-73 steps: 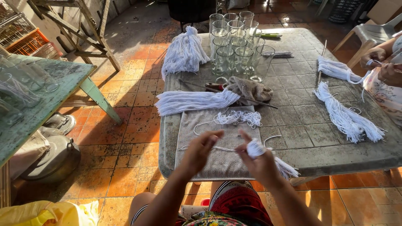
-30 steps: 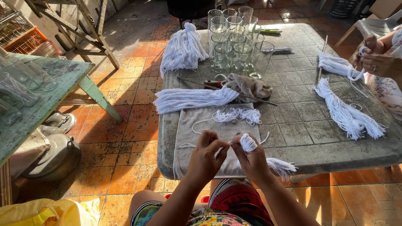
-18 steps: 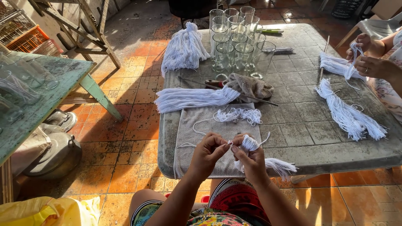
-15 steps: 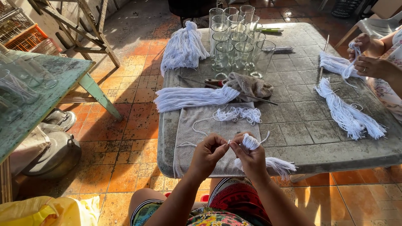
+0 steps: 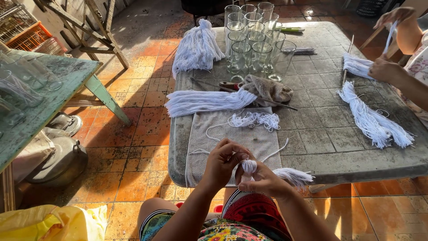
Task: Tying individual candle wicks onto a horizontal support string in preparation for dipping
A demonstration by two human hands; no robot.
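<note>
My right hand point(image 5: 266, 178) grips a small bundle of white strings point(image 5: 285, 173) at its folded top, the loose ends fanning right over the table's front edge. My left hand point(image 5: 224, 161) pinches a thin white string at that top, fingers pressed against the bundle. Both hands hover just in front of a grey towel point(image 5: 232, 139) spread on the stone-topped table point(image 5: 339, 147). On the towel lies a loose tangle of white string point(image 5: 255, 119), and beyond it a long bundle of white strings point(image 5: 203, 101).
Several clear glasses point(image 5: 254, 40) stand at the table's far middle, beside a big white string heap point(image 5: 196, 49). A crumpled rag point(image 5: 267, 88) and tools lie mid-table. Another person's hands point(image 5: 385, 67) work white strings point(image 5: 374, 120) at right. A green table point(image 5: 53, 96) with glassware stands left.
My hands came together from apart; the left hand closed in on the bundle's top and both drew nearer to me. The other person's hands at right shifted upward.
</note>
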